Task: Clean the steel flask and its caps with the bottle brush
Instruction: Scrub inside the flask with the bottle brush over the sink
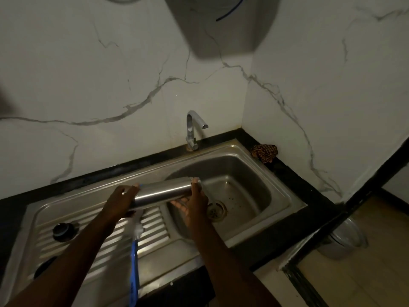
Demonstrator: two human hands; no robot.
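Observation:
I hold the steel flask point(164, 191) lying sideways above the left edge of the sink basin point(254, 180). My left hand point(121, 201) grips its left end and my right hand point(195, 201) grips its right end. The bottle brush point(134, 260), with a blue handle and a white head, lies on the ribbed drainboard point(93, 235) just below the flask. A dark round cap point(63, 230) sits on the drainboard to the left. Another dark round object point(45, 267) lies near the front left, too dim to identify.
A chrome tap point(192, 129) stands behind the basin, with no water seen running. A drain strainer point(215, 210) sits in the basin floor. A patterned cloth point(264, 152) lies at the back right corner of the black counter. A steel pot point(342, 240) stands on the floor to the right.

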